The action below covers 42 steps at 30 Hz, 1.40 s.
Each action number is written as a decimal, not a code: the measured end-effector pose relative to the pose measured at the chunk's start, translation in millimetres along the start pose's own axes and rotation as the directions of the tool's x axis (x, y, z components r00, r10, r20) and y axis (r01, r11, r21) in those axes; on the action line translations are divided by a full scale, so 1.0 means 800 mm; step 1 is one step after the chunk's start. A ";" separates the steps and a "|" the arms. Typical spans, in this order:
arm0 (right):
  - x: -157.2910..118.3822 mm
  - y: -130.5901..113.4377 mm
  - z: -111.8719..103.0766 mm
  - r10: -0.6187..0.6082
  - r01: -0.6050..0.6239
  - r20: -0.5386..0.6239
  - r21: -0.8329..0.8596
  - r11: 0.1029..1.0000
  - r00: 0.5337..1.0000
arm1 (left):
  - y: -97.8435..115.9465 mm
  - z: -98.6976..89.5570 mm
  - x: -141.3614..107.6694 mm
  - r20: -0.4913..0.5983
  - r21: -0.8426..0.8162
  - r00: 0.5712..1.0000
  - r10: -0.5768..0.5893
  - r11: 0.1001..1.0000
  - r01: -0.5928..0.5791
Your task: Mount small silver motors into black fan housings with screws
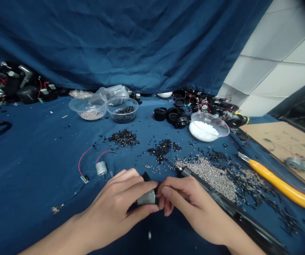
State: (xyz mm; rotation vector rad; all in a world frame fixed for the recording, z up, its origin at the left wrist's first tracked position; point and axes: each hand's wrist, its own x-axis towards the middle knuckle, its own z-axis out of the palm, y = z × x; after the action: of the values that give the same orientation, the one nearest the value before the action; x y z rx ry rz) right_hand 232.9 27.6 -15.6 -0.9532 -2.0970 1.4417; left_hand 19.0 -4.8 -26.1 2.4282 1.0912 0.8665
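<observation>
Nearest to us, our left hand [120, 193] holds a small silver motor [146, 198] between thumb and fingers, above the blue cloth [35, 152]. Our right hand [189, 198] has its fingers bent narrow at the motor's end; perhaps they pinch something small, but the view is poor and we cannot tell. We see no red wire on this motor, while the second motor [101, 169], lying to the left, has one.

The black screwdriver [237, 216] lies just beside our right hand and limits the room there, with loose silver screws [213, 175] along it. The yellow knife [277, 180] is farther right, its blade out. Beyond our hands are small black parts [163, 148] and black screws [123, 137], still loose in piles. Farther back we see the bowl of white grains [224, 131], black round housings [160, 113], and a tangled heap of wired parts [208, 106].
</observation>
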 end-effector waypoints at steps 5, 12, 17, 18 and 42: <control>-0.009 -0.004 0.000 0.000 -0.008 -0.035 -0.243 0.970 0.999 | -0.002 -0.008 0.003 -0.090 0.004 0.996 -0.012 1.000 0.013; -0.016 -0.005 0.048 -0.037 0.258 0.446 -0.447 0.857 0.895 | -0.017 -0.014 0.005 -0.161 -0.010 0.986 -0.047 0.999 0.046; -0.006 0.003 0.061 -0.065 0.376 0.549 -0.476 0.795 0.833 | -0.021 -0.013 0.005 -0.165 -0.007 0.985 -0.049 0.999 0.049; -0.007 0.006 0.064 -0.096 0.406 0.547 -0.482 0.776 0.832 | -0.020 -0.014 0.006 -0.166 -0.004 0.985 -0.044 0.999 0.044; 0.020 -0.020 -0.010 -0.168 0.184 -0.174 0.077 0.980 0.970 | -0.008 -0.016 0.006 -0.192 0.049 0.980 0.043 0.998 -0.034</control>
State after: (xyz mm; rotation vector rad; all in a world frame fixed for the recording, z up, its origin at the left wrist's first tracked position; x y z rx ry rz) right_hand 222.8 40.5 1.3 -0.8008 -1.9233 1.3104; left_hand 10.1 3.7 -17.8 2.4502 1.1453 1.1212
